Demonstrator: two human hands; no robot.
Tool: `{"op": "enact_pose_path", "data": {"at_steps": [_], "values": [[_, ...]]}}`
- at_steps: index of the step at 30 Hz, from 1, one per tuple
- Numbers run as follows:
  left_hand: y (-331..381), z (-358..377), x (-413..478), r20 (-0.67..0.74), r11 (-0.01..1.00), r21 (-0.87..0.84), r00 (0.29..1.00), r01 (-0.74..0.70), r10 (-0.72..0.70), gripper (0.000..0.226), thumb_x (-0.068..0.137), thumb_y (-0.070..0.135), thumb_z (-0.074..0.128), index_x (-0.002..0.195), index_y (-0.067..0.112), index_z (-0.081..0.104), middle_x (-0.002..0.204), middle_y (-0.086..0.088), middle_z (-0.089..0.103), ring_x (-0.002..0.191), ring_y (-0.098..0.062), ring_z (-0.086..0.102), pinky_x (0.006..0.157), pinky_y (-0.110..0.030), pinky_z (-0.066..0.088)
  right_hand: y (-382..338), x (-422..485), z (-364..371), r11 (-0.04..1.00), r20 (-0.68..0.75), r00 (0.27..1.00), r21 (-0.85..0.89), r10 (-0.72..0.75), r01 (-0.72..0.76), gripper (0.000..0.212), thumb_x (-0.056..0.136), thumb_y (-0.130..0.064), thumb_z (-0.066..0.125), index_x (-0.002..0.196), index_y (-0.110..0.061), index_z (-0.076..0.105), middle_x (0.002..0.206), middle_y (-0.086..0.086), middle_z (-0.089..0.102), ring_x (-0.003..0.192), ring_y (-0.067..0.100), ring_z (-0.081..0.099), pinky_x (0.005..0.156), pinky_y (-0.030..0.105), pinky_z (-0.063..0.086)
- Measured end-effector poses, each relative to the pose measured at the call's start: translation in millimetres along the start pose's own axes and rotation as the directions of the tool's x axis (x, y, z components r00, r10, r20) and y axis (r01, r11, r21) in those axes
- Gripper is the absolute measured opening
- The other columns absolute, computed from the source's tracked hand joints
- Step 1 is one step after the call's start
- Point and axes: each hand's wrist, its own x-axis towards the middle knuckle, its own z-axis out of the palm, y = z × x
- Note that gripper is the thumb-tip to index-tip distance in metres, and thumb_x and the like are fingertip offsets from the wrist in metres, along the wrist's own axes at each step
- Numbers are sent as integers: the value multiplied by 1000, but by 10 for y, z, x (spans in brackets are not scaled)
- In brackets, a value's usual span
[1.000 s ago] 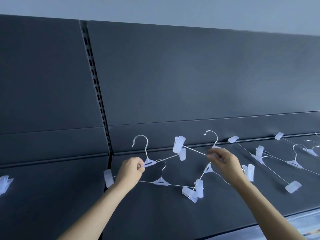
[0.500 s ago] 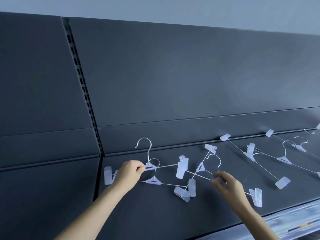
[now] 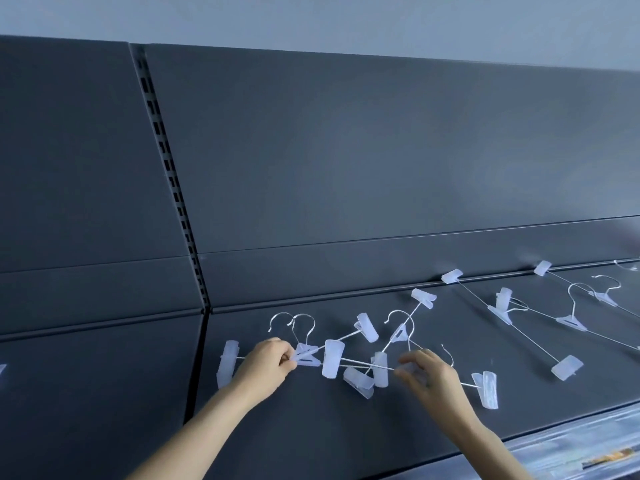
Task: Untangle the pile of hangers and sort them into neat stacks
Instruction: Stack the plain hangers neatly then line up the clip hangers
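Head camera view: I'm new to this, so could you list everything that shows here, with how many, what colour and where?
tangled hangers: about four, clear-white clips on silver wire, mid-shelf, between the hands
loose hangers: several, same colours, spread along the shelf's right
shelf: one, dark grey, lower view
back panels: several, dark grey, behind the shelf
slotted upright: one, dark, left of centre
label strip: one, pale, blurred, shelf's front edge, lower right
wall: one, pale grey-blue, top
left hand: one, pinches hanger middles in the tangle
right hand: one, grips a hanger's middle, blurred
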Motion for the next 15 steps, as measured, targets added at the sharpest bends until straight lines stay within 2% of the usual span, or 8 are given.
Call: {"op": "enact_pose_path", "data": {"at_steps": [2,5,8,10,12,15], "values": [[-23,-72,-18,-71,1000,11,997,-27,28,27,86,13,56,62,24,50,72,12,44,63,-4,43,59,-17,32,-8,-4,53,999,14,999,-23,-32,32,9,79,-17,68,85,-22,64,86,-15,58,92,-4,50,72,8,42],[-39,-174,-67,-139,997,57,989,-48,56,37,86,15,58,60,34,40,71,15,43,65,-3,44,59,-17,32,-35,5,123,998,9,998,-18,-60,60,9,80,-21,67,89,-19,66,90,-14,58,93,-1,50,76,15,44],[-71,-241,-143,-200,983,179,977,-45,81,18,89,20,54,71,22,53,73,15,42,77,-11,49,65,-24,38,-83,-5,156,998,18,999,32,-46,46,7,81,-20,66,88,-21,66,87,-16,58,88,8,57,79,26,50],[-79,-287,-194,-276,965,255,952,-58,130,13,89,19,53,80,12,60,76,8,45,83,-16,51,65,-29,41,-88,-25,150,999,29,999,43,-35,34,14,80,-18,67,81,-31,62,87,-14,58,87,11,58,79,28,51],[-87,-343,-232,-332,949,304,925,-79,183,10,84,13,60,75,8,61,75,5,49,78,-21,55,55,-29,37,-76,-43,137,999,24,999,38,-24,23,21,80,-17,67,78,-36,58,84,-10,58,89,4,56,76,23,49],[-125,-415,-259,-360,932,351,905,-94,227,17,71,5,72,62,10,59,64,0,56,62,-25,57,43,-22,27,-55,-23,122,1000,-4,1000,9,-16,16,6,80,-16,67,85,-20,65,84,-15,57,81,8,58,74,25,48]]}}
